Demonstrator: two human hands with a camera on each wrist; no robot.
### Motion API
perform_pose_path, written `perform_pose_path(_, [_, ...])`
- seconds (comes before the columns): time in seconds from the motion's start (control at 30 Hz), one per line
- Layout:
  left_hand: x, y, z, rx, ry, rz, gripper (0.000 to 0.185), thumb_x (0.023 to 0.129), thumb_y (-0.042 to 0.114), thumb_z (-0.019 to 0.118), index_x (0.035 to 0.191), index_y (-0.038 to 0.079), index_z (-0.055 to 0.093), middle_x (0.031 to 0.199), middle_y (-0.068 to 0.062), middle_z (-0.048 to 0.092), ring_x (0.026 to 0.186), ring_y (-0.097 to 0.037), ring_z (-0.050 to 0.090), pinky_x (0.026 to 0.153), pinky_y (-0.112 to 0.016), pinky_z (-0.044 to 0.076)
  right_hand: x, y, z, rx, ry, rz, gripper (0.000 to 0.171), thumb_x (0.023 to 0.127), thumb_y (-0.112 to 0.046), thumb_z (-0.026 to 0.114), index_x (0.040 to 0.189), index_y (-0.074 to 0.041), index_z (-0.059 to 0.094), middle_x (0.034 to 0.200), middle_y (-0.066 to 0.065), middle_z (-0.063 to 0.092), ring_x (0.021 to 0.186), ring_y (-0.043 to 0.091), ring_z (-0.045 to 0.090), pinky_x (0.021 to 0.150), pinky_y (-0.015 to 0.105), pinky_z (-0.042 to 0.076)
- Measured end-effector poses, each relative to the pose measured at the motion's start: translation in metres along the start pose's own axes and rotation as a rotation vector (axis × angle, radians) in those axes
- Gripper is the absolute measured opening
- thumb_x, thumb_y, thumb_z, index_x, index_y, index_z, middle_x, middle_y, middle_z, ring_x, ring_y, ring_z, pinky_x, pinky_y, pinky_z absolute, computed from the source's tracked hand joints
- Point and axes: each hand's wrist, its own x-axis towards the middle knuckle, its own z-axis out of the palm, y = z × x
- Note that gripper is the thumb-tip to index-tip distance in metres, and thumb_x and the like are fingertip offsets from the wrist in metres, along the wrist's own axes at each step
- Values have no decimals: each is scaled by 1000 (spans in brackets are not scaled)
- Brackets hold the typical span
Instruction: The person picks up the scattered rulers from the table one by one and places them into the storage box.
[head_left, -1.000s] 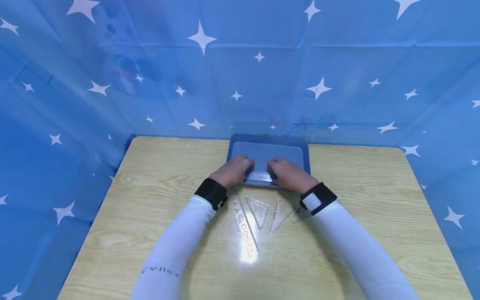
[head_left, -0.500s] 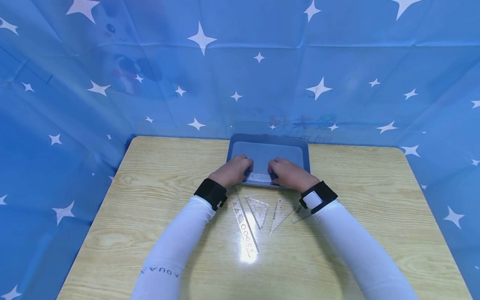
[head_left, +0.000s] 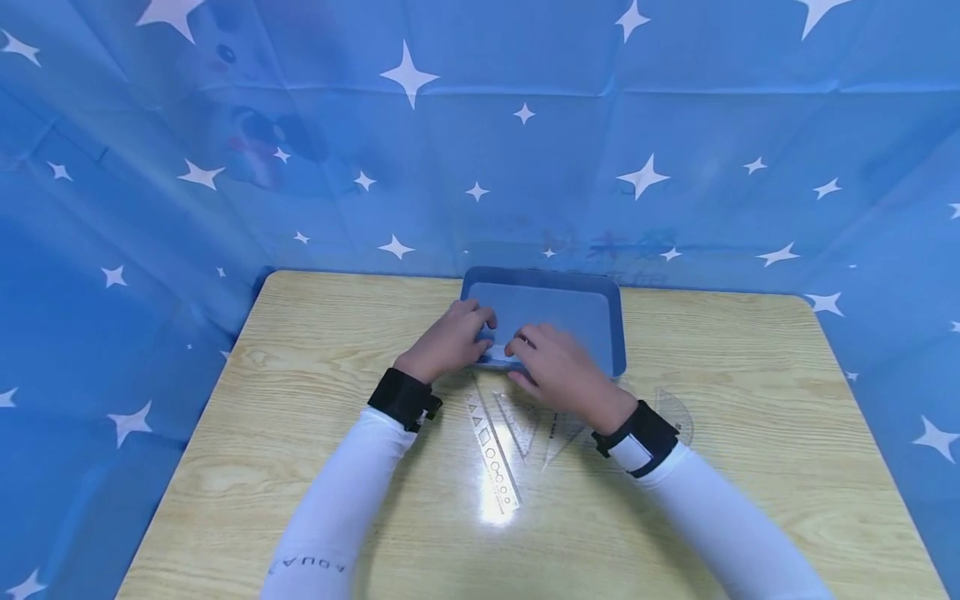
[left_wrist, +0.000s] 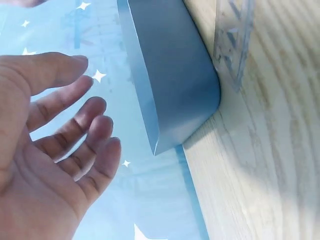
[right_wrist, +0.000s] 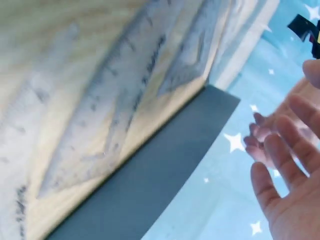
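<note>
Over the left front of a blue tray (head_left: 617, 333), my left hand (head_left: 453, 333) hovers with loosely bent fingers that hold nothing. My right hand (head_left: 562, 367) is above the tray's front edge, its fingers relaxed and parted. In the left wrist view the left palm (left_wrist: 45, 165) is apart from the tray wall (left_wrist: 175, 75). A pale clear strip (head_left: 497, 352), partly hidden by the hands, lies inside along the tray's near side. Nearer me on the table are a clear stencil ruler (head_left: 491, 454), a clear set square (head_left: 517, 421) and another set square (head_left: 561, 435), partly under the right wrist.
A clear protractor (head_left: 675, 414) lies right of the right wrist. The wooden table (head_left: 315, 375) meets a blue star-printed curtain (head_left: 480, 150) behind the tray, and curtain also hangs at both sides.
Both hands have let go of the clear strip in the tray. The left fingers have loosened and shifted left; the right hand has moved left and nearer me, uncovering the protractor.
</note>
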Motion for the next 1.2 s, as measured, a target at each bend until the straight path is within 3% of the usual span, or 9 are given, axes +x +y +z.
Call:
perform_pose_path(0.27, [-18, -1, -7, -31, 104, 9, 23, 99, 14, 70, 119, 3, 68, 110, -13, 59, 102, -27, 53, 87, -39, 49, -17, -17, 14, 25, 128, -137, 36, 88, -26, 81, 117, -9, 68, 122, 9, 65, 110, 30, 62, 86, 45, 53])
perform_pose_path(0.43, [-29, 5, -7, -35, 142, 30, 20, 98, 13, 70, 116, 2, 69, 109, -12, 60, 99, -25, 54, 85, -37, 50, -28, -28, 15, 57, 122, -193, 37, 86, -28, 81, 116, -11, 69, 124, 6, 66, 115, 27, 62, 92, 44, 54])
perform_pose_path(0.63, [-47, 12, 4, -21, 164, 90, 13, 96, 11, 72, 108, 6, 70, 111, -5, 62, 100, -20, 58, 85, -34, 53, -41, -43, 19, 80, 50, -181, 32, 88, -35, 79, 112, -15, 72, 117, 2, 68, 105, 21, 62, 84, 36, 53])
perform_pose_path(0.87, [-65, 18, 20, -17, 86, 119, 16, 94, 15, 75, 108, 8, 74, 111, -3, 72, 106, -22, 69, 92, -36, 57, -53, -58, 24, 15, -95, -148, 41, 91, -49, 72, 115, -16, 71, 115, 2, 66, 102, 20, 59, 84, 35, 51])
perform_pose_path(1.03, [-74, 17, 30, 10, -18, 75, 29, 95, 21, 73, 122, 10, 74, 134, -7, 68, 126, -25, 64, 108, -41, 51, -60, -66, 27, -14, -143, -132, 53, 90, -59, 69, 121, -17, 68, 121, 4, 66, 106, 22, 60, 83, 37, 52])
perform_pose_path(1.2, [-78, 12, 36, 62, -84, 57, 36, 93, 24, 75, 127, 11, 72, 144, -9, 63, 132, -27, 60, 111, -42, 48, -66, -71, 33, -45, -142, -167, 55, 91, -62, 65, 122, -17, 66, 120, 5, 65, 106, 24, 60, 82, 38, 53])
